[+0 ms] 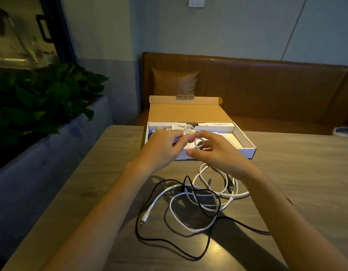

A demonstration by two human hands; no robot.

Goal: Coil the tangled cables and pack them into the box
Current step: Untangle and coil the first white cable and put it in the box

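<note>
An open cardboard box (247, 145) stands at the table's far side, lid flipped back. Both hands hover over its near edge. My right hand (214, 151) has a loop of white cable (199, 142) round its fingers. My left hand (165, 147) has curled fingers at the same cable; what it pinches is partly hidden. A small coiled white cable (188, 129) lies inside the box. On the table in front, a long white cable (188, 208) and a black cable (169, 241) lie tangled together, with a black USB plug (230, 185) near my right wrist.
The wooden table (306, 182) runs to the right. A brown leather bench (267, 90) with a cushion sits behind the box. Green plants (42, 98) and a grey ledge fill the left side. Papers and small items lie in the box.
</note>
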